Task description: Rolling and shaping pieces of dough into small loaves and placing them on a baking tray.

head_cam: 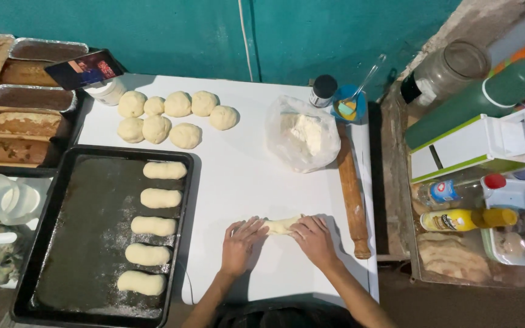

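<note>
Pale cream dough rolls (153, 225) lie on a black baking tray (50, 243). Right of the tray, the board (244, 176) is white and the rolling pin (352, 194) brown.

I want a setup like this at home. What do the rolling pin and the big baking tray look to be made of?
The rolling pin looks like plain wood: matte brown, with no shine. The baking tray appears to be dark metal, probably coated steel, with a raised rim, a dull sheen and a dusting of flour; the exact metal can't be told.

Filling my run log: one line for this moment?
left hand: on dough roll | right hand: on dough roll | tray: five shaped pieces
</note>
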